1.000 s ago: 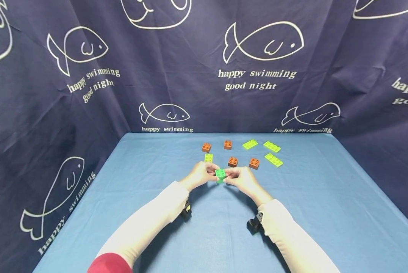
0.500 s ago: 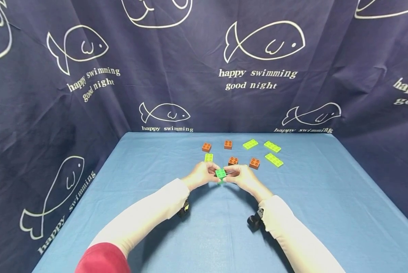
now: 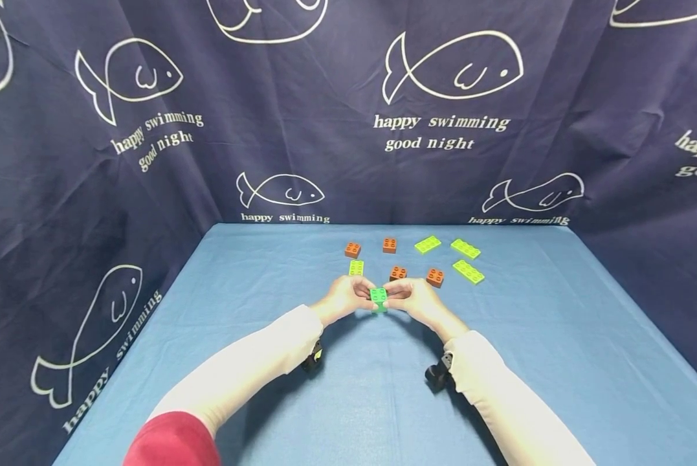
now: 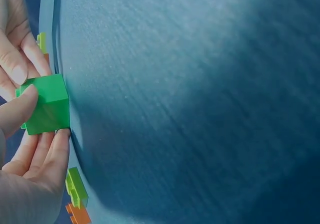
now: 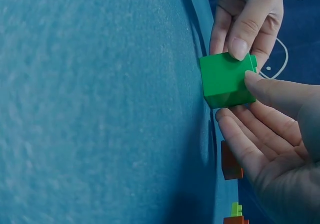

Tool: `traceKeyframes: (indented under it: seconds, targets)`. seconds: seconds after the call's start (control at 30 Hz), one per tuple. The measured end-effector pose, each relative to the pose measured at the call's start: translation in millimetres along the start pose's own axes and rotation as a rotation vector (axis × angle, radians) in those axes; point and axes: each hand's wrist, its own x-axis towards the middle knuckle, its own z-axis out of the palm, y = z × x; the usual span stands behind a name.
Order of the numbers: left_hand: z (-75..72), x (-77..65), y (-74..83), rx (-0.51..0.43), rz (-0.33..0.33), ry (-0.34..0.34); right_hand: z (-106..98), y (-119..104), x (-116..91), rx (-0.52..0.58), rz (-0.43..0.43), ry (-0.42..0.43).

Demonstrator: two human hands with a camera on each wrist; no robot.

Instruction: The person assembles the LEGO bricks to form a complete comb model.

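Note:
A green toy building block (image 3: pixel 378 296), tall and square with studs on top, is held above the table between both hands. My left hand (image 3: pixel 343 299) pinches it from the left, its thumb on the near face in the left wrist view. From the right, my right hand (image 3: pixel 419 303) holds the same block (image 5: pixel 227 81) with thumb and fingertips; its other fingers stretch out beneath. Whether it is one tall block or two stacked ones I cannot tell. Behind the hands lie a lime-green studded plate (image 3: pixel 356 267) and a dark orange block (image 3: pixel 398 274).
Farther back on the blue tabletop (image 3: pixel 348 401) are more orange blocks (image 3: pixel 389 245), (image 3: pixel 353 250) and, to the right, lime plates (image 3: pixel 427 244), (image 3: pixel 468 272). Another orange block (image 3: pixel 435 277) sits beyond the right hand. A dark blue fish-print curtain (image 3: pixel 348 116) hangs behind.
The green block has turned slightly between the fingers and shifted a little to the right. The right hand's fingers have spread a bit. The blocks and plates on the table stay put.

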Motion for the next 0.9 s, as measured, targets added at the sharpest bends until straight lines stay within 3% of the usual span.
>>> traceKeyframes:
  seconds: [0.3, 0.6, 0.9]
  targets:
    - [-2.0, -0.6, 2.6, 0.024, -0.017, 0.033, -14.9, 0.2, 4.9, 0.042, 0.003, -0.053]
    - [-2.6, -1.4, 7.7, 0.061, -0.022, 0.055, -49.2, -3.9, 11.8, 0.025, 0.002, 0.112]
    - [-1.4, -2.5, 5.2, 0.062, -0.004, 0.030, -71.6, 10.8, 7.0, -0.025, 0.017, 0.198]
